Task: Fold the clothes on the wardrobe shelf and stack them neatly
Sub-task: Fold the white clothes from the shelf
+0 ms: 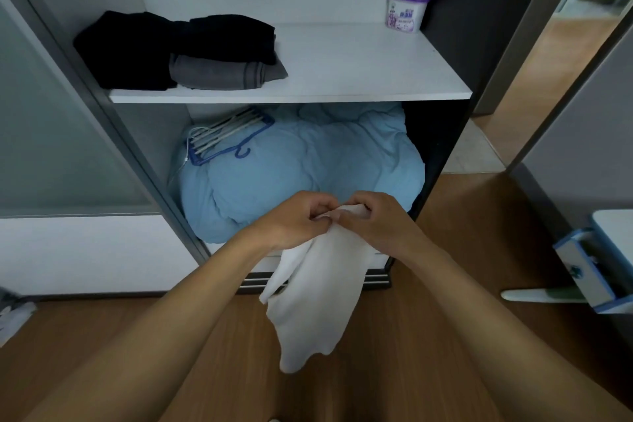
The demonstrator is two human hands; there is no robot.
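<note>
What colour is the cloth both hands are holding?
White, plain: the cloth hangs from both hands in the head view.

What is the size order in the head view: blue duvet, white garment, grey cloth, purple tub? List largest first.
1. blue duvet
2. white garment, though it is nearest the camera, which flatters it
3. grey cloth
4. purple tub

A dark-sided wardrobe (pixel 448 10) with a white shelf (pixel 359 58) and a frosted sliding door (pixel 51 134) at its left stands on a wood floor (pixel 462 236), while at the right a grey wall (pixel 582 134) flanks a doorway (pixel 544 58) and a blue-edged drawer (pixel 582 271) juts out.
</note>
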